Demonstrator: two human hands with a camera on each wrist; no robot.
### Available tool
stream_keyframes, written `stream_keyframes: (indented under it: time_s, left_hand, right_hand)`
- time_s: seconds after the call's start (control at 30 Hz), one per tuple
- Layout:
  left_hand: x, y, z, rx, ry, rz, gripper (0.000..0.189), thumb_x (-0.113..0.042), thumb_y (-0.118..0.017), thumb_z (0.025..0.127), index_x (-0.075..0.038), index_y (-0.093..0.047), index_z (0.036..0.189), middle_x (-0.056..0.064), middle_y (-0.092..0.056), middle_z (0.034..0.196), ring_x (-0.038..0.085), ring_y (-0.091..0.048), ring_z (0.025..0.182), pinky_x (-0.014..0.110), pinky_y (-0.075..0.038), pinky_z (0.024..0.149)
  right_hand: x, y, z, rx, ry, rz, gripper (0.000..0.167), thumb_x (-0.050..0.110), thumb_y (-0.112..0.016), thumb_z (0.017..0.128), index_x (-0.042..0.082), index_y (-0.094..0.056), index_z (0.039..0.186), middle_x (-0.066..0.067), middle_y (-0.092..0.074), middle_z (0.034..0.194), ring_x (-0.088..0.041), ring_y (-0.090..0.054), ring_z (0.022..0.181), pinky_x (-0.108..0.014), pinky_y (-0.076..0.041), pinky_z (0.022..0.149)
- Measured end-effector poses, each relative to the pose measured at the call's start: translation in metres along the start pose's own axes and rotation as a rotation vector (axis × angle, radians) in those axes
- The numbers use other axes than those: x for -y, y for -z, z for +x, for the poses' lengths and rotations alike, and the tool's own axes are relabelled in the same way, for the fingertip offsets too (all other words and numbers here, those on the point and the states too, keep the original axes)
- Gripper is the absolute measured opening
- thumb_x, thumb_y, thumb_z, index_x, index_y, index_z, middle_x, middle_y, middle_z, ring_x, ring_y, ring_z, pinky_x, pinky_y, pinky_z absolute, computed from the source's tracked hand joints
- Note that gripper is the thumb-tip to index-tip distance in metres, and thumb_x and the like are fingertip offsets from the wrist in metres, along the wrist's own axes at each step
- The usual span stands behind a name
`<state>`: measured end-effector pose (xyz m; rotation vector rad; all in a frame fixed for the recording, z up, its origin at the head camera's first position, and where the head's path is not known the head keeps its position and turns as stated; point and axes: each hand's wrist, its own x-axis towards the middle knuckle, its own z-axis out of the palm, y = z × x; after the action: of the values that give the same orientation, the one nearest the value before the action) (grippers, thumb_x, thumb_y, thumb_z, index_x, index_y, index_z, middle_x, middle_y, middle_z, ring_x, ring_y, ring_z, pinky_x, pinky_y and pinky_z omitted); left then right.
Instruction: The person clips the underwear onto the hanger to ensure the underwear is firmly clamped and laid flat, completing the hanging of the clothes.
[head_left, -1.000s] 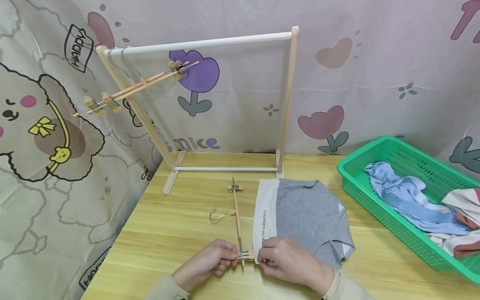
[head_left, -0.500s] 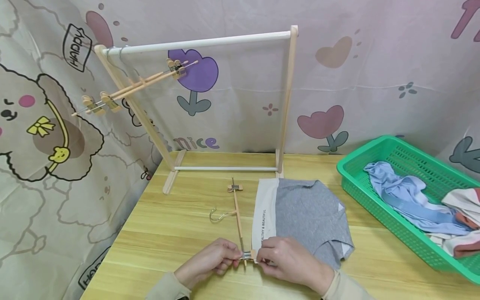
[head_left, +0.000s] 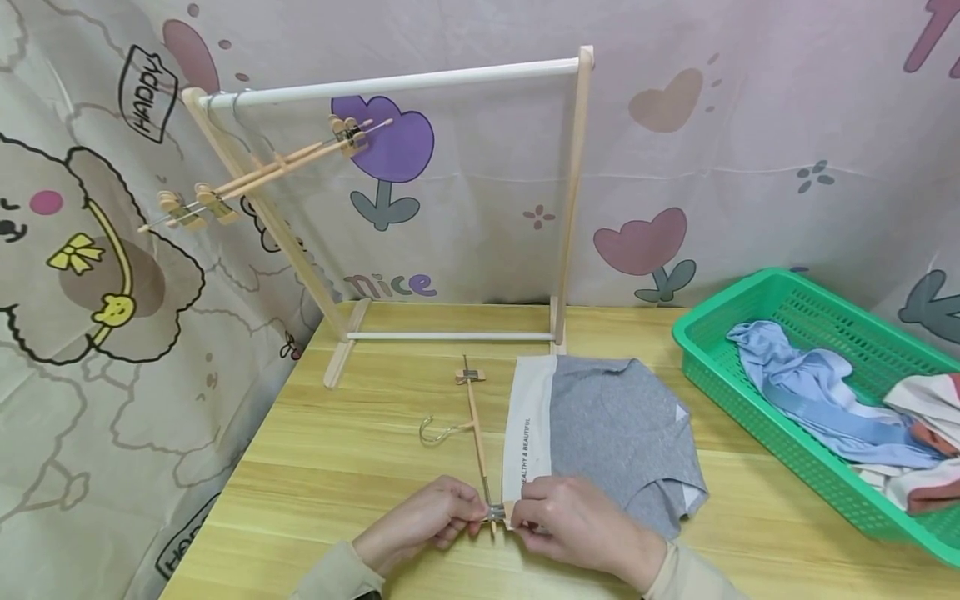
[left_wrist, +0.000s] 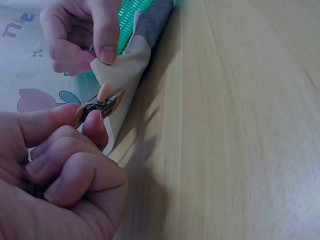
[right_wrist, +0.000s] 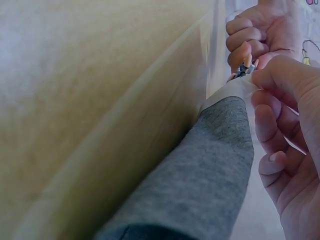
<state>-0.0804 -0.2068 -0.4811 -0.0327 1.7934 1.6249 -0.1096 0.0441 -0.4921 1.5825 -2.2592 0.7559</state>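
Note:
Grey underpants (head_left: 622, 433) with a white, lettered waistband (head_left: 525, 425) lie flat on the table, waistband to the left. Beside them lies a wooden clip hanger (head_left: 477, 433), its metal hook (head_left: 433, 430) pointing left and one clip (head_left: 470, 377) at its far end. My left hand (head_left: 431, 512) pinches the near clip (left_wrist: 100, 106) between thumb and finger; the clip's jaws stand right at the waistband edge. With thumb and fingers, my right hand (head_left: 573, 521) pinches the waistband's near corner, lifted off the table in the left wrist view.
A wooden rack (head_left: 579, 192) with a white top rail (head_left: 405, 82) stands at the back. Two clip hangers (head_left: 277, 162) hang at its left end. At the right sits a green basket (head_left: 697, 367) holding blue cloth (head_left: 810, 392) and white-and-rust cloth (head_left: 930, 408).
My left hand has shifted slightly right with the near clip, bringing the clip over the waistband's edge. The right hand has stayed nearly in place, pinching the waistband.

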Motion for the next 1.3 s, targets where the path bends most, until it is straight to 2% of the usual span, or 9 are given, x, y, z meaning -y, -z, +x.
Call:
stream_keyframes:
  time_s: [0.1,0.3,0.4,0.57,0.83,0.9,1.07,1.2,1.3]
  left_hand:
    - [-0.001,0.000,0.001,0.000,-0.011,0.018,0.023,-0.012,-0.061,0.100,0.000,-0.064,0.082,-0.001,-0.060,0.070,0.003,-0.027,0.047,0.017,-0.023,0.044]
    - [-0.001,-0.002,0.005,-0.013,-0.029,0.059,0.030,-0.012,-0.063,0.100,0.017,-0.063,0.093,-0.002,-0.059,0.067,0.004,-0.029,0.046,0.018,-0.024,0.044]
    - [-0.001,-0.003,0.007,-0.015,-0.028,0.072,0.032,-0.013,-0.063,0.099,0.019,-0.062,0.095,-0.003,-0.058,0.065,0.004,-0.029,0.046,0.018,-0.023,0.044]
    - [0.001,-0.005,0.010,-0.014,-0.021,0.087,0.034,-0.014,-0.064,0.099,0.018,-0.062,0.091,-0.005,-0.055,0.061,0.003,-0.027,0.044,0.018,-0.021,0.043]
    - [0.003,-0.007,0.011,-0.072,0.006,0.148,0.032,-0.020,-0.069,0.097,0.005,-0.068,0.077,-0.010,-0.041,0.049,0.002,-0.025,0.040,0.017,-0.019,0.039]
    - [0.003,-0.007,0.010,-0.106,-0.006,0.215,0.032,-0.022,-0.071,0.096,0.002,-0.069,0.075,-0.012,-0.040,0.048,0.002,-0.025,0.040,0.017,-0.020,0.039]
    - [0.001,-0.005,0.005,-0.201,-0.076,0.510,0.039,-0.033,-0.073,0.094,-0.012,-0.065,0.062,-0.016,-0.038,0.049,0.005,-0.029,0.045,0.020,-0.023,0.043]
    - [-0.001,-0.005,0.002,-0.250,-0.131,0.703,0.048,-0.040,-0.075,0.093,-0.024,-0.053,0.053,-0.019,-0.036,0.048,0.003,-0.031,0.046,0.021,-0.023,0.044]
    - [-0.003,-0.007,-0.001,-0.290,-0.169,0.807,0.054,-0.042,-0.077,0.092,-0.026,-0.046,0.051,-0.020,-0.033,0.046,-0.001,-0.029,0.043,0.020,-0.022,0.044]
  right_hand:
    - [0.000,0.000,0.000,-0.005,0.007,-0.005,0.017,0.017,-0.089,0.080,0.025,-0.075,0.084,0.017,-0.061,0.077,0.010,-0.047,0.070,-0.001,-0.040,0.067]
    - [-0.001,0.000,-0.001,-0.014,0.017,-0.017,0.018,0.018,-0.089,0.080,0.026,-0.074,0.084,0.018,-0.061,0.077,0.009,-0.049,0.070,-0.001,-0.041,0.068]
    - [-0.001,0.000,-0.001,-0.025,0.024,-0.018,0.019,0.017,-0.090,0.079,0.026,-0.074,0.084,0.018,-0.061,0.077,0.009,-0.049,0.069,-0.001,-0.041,0.068]
    - [-0.002,-0.001,-0.002,-0.031,0.024,-0.015,0.018,0.017,-0.090,0.079,0.026,-0.075,0.085,0.018,-0.062,0.077,0.009,-0.051,0.070,-0.002,-0.042,0.068]
    - [-0.003,-0.002,-0.004,0.036,-0.026,-0.012,0.016,0.022,-0.090,0.082,0.028,-0.076,0.085,0.019,-0.065,0.078,0.011,-0.052,0.071,-0.004,-0.043,0.069]
    - [-0.003,-0.002,-0.004,0.057,-0.048,0.018,0.013,0.025,-0.090,0.084,0.028,-0.077,0.086,0.020,-0.065,0.078,0.013,-0.049,0.071,-0.002,-0.040,0.069]
    - [-0.008,0.002,-0.005,0.101,-0.122,0.099,0.006,0.025,-0.084,0.092,0.026,-0.079,0.089,0.020,-0.063,0.077,0.014,-0.045,0.069,0.000,-0.037,0.067]
    - [-0.021,0.008,-0.004,0.150,-0.208,0.139,0.006,0.022,-0.079,0.097,0.024,-0.080,0.091,0.018,-0.067,0.080,0.013,-0.048,0.070,-0.004,-0.041,0.065]
    - [-0.034,0.013,-0.002,0.174,-0.269,0.159,0.006,0.019,-0.078,0.097,0.023,-0.080,0.093,0.015,-0.072,0.083,0.012,-0.052,0.070,-0.008,-0.047,0.064]
